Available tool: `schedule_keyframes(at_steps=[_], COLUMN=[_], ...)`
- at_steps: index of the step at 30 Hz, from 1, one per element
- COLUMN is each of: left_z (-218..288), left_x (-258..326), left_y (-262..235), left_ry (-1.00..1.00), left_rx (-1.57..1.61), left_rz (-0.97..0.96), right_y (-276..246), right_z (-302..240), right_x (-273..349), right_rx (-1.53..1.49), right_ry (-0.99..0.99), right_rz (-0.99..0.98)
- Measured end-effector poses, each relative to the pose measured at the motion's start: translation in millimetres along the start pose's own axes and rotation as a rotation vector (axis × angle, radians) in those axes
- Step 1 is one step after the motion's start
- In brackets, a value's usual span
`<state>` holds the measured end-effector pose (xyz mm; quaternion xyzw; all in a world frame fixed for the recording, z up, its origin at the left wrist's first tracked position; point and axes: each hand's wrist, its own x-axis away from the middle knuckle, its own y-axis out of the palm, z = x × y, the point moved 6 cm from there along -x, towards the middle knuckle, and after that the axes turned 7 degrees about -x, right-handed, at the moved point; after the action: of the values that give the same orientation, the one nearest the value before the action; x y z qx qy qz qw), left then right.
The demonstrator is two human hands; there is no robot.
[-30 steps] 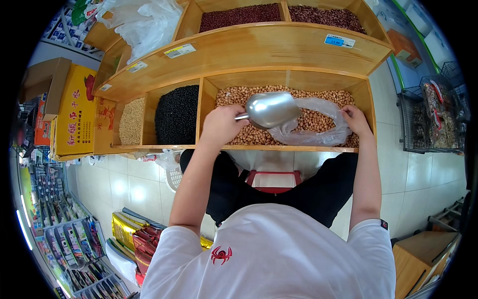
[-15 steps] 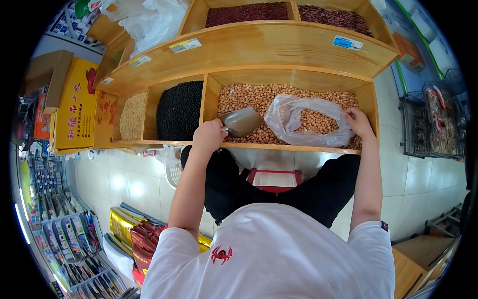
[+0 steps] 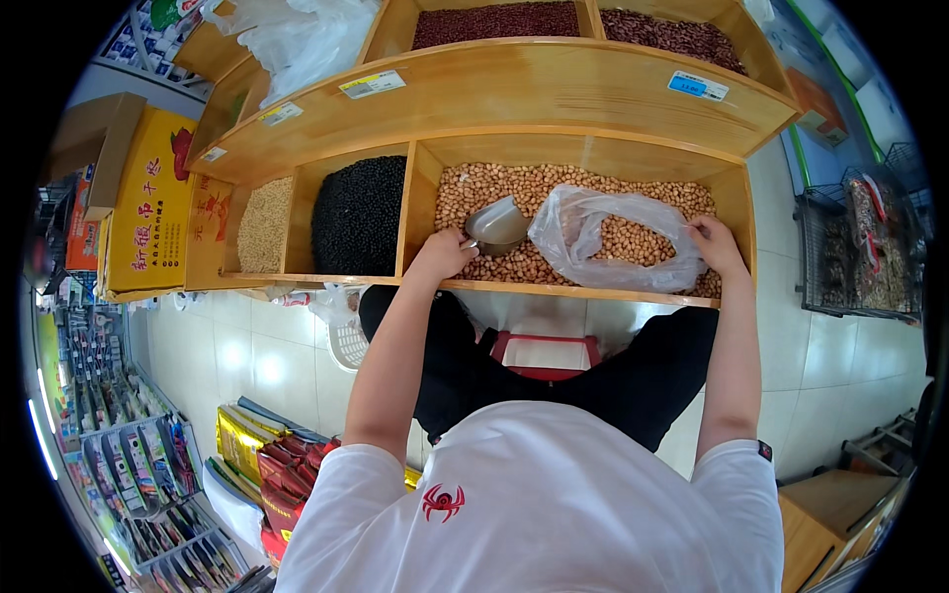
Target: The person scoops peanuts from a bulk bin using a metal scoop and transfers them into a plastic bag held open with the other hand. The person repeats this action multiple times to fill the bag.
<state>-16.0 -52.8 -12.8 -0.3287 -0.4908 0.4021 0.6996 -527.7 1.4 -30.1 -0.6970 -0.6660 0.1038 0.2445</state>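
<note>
Scoop has moved off the bag to the peanuts, toward the bin's left edge — left hand's fingers clamped on its handle, right hand's pinching the bag's rim.

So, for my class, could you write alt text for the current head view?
A bare left hand holds a metal scoop in a wooden bin of tan beans or nuts; the right hand grips a translucent plastic bag by its edge.
</note>
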Motion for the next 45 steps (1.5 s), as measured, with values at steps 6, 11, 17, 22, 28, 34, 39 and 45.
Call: schedule_keyframes(at_steps=[6, 11, 17, 22, 28, 34, 39, 45], left_z=[2.6, -1.0, -1.5, -9.5, -10.4, 9.6, 7.3, 16.4], left_x=[5.5, 6.5, 10.3, 7.3, 3.5, 17.3, 22.5, 31.2], left_y=[-3.2, -4.7, -9.0, -7.3, -8.0, -24.3, -28.2, -35.5], left_ry=[-0.006, -0.034, -0.047, -0.06, -0.028, 0.047, 0.072, 0.109], left_rx=[-0.043, 0.02, 0.14, 0.246, 0.332, 0.501, 0.524, 0.554], left_rz=[0.032, 0.041, 0.092, 0.116, 0.131, 0.253, 0.325, 0.352], right_y=[-0.2, 0.0, -0.3, 0.8, 0.5, -2.0, 0.2, -0.8], right_z=[8.2, 10.1, 5.8, 2.9, 4.3, 9.1, 3.2, 6.7], right_x=[-2.9, -4.0, -1.8, -2.1, -2.0, -1.0, -1.0, -2.0], right_rx=[-0.001, 0.0, 0.002, 0.008, 0.017, 0.017, 0.031, 0.019], right_ry=[-0.037, -0.03, -0.027, -0.04, -0.02, -0.012, -0.009, -0.025], right_rz=[-0.007, -0.002, 0.0, 0.007, -0.003, 0.004, -0.005, 0.004])
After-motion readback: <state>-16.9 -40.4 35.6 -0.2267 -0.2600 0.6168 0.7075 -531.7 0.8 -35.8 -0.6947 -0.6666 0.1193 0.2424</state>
